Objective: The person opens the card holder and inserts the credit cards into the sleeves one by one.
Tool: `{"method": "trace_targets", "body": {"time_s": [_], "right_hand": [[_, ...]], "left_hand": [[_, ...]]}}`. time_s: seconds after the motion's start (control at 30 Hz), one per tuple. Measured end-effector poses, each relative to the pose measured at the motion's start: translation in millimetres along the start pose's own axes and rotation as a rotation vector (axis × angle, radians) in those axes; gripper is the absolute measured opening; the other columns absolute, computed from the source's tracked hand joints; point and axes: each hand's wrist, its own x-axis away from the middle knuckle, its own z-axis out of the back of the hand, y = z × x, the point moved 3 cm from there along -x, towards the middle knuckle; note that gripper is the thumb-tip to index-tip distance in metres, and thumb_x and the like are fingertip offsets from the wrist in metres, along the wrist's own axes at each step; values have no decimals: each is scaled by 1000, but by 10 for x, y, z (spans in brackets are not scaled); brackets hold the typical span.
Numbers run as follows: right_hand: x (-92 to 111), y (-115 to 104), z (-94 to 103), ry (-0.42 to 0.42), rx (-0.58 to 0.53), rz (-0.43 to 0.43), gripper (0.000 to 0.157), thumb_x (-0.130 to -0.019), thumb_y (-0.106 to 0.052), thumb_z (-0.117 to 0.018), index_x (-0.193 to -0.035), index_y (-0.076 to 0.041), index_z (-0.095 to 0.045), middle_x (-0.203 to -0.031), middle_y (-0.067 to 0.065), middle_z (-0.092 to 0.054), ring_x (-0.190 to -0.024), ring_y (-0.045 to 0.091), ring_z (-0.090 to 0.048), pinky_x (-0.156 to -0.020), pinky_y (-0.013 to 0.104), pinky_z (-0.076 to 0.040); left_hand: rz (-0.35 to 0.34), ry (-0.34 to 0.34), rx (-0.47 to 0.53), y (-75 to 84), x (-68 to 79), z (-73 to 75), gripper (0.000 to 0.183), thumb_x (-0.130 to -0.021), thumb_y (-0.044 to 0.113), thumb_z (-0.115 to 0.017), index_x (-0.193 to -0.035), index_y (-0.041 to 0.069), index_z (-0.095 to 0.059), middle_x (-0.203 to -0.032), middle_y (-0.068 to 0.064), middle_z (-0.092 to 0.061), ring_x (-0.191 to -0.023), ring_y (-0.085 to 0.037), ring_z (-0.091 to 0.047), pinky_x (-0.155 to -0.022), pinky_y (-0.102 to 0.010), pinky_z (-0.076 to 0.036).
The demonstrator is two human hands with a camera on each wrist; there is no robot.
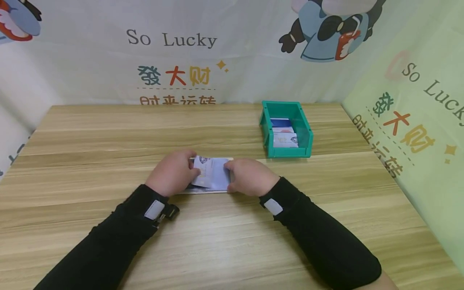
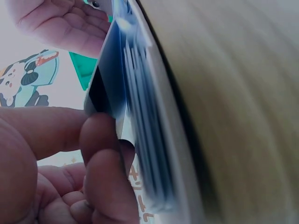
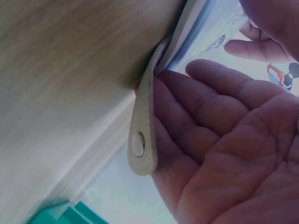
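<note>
A card holder (image 1: 220,186) with a pale cover and clear sleeves lies opened out on the table. My left hand (image 1: 174,173) pinches a white card (image 1: 204,171) between thumb and fingers, over the left part of the sleeves. In the left wrist view, the card (image 2: 106,77) stands tilted away from several layered sleeves (image 2: 147,135). My right hand (image 1: 252,176) holds the right edge of the holder. Beside its fingers (image 3: 219,107), a strap (image 3: 144,116) with a metal snap sticks out from the holder. How deep the card sits in a sleeve is hidden.
A green open-front bin (image 1: 289,152) stands at the back right, with several cards (image 1: 284,140) inside. Wooden tabletop (image 1: 108,137) surrounds the holder. A printed cloth (image 1: 243,52) hangs behind the table and along its right side.
</note>
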Motion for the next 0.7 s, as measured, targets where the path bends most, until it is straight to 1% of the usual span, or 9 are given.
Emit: {"method": "trace_targets", "body": {"time_s": [0.23,0.5,0.7], "right_hand": [[8,-2,19,10,16,19,57,-81,-27,-74,-130,-7,-54,-122,7,-59,-91,14,-51,-92,35,-45],[9,-1,21,-3,17,18,58,-82,-26,-73,-132,-7,-52,-123,7,-58,-94,13,-51,-93,34,-44],[-2,8,2,6,24,27,58,-82,-27,-73,-132,-7,-52,-121,7,-59,-92,13,-51,-92,34,-45]], "left_hand": [[4,-22,4,58,14,-31,49,-89,21,-63,-130,-2,-49,-93,-7,-59,-74,-19,-53,-64,-34,-46],[-10,-29,6,114,27,-56,50,-89,21,-63,-132,1,-49,-95,-7,-57,-75,-20,-52,-63,-33,-46],[-19,-38,12,126,18,-80,50,-88,20,-64,-132,3,-49,-104,-9,-58,-81,-21,-52,-71,-36,-47]]}}
